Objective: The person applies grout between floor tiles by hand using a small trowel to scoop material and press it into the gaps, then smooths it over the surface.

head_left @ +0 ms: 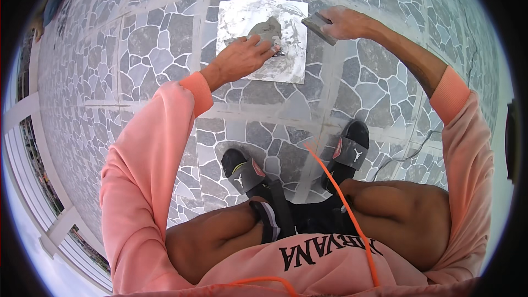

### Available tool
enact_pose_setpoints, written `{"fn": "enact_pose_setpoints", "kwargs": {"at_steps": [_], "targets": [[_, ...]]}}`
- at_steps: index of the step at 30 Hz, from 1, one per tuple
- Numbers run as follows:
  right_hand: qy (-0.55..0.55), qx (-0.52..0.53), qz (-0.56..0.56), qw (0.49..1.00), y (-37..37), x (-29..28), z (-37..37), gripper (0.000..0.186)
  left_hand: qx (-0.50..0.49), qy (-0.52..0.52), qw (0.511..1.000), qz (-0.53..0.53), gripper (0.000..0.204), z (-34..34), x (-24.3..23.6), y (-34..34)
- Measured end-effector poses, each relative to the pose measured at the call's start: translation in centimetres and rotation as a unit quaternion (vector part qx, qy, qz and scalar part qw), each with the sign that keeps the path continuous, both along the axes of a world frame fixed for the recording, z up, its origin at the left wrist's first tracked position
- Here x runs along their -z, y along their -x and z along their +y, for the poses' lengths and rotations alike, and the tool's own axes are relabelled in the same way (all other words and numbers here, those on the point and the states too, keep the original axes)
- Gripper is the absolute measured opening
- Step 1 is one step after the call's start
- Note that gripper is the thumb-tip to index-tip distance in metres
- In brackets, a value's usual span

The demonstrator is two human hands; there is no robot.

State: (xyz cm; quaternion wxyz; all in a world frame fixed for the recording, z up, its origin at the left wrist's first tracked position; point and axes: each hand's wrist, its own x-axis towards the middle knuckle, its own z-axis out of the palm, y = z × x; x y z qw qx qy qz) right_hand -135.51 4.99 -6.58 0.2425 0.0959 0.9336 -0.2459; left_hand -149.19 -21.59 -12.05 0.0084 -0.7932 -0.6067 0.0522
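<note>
A square white board (297,71) smeared with grey paste lies on the tiled floor in front of me. A mound of wet grey grout (268,28) sits near its middle. Over the board, my left hand (245,58) is closed on a flat scraper (235,40), mostly hidden under the fingers, at the near side of the mound. Just off the board's right edge, my right hand (347,23) grips a flat grey spreader (320,28) with paste on its face. The spreader is tilted and apart from the board.
Stone-patterned tiles (159,44) with pale joints surround the board. My feet in black slides (352,148) are close in front of me. A thin cable (404,157) runs along the right. A white railing (60,225) stands at left, and part of another person (52,5) shows far left.
</note>
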Motion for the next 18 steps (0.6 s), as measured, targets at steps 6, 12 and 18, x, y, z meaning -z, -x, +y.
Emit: {"fn": "enact_pose_setpoints", "kwargs": {"at_steps": [6,12,18], "targets": [[0.004,0.011,-0.010,1.000,-0.2,-0.1,-0.2,0.033,-0.002,-0.002,1.000,-0.016,0.056,0.1,-1.0,0.0],[0.013,-0.009,0.011,1.000,0.2,0.4,-0.1,0.033,0.007,0.004,1.000,-0.020,0.057,0.1,-0.3,-0.3],[0.015,0.030,0.011,0.999,-0.1,0.8,0.5,0.036,-0.203,-0.078,0.961,-0.172,0.039,0.4,-1.5,2.5]]}}
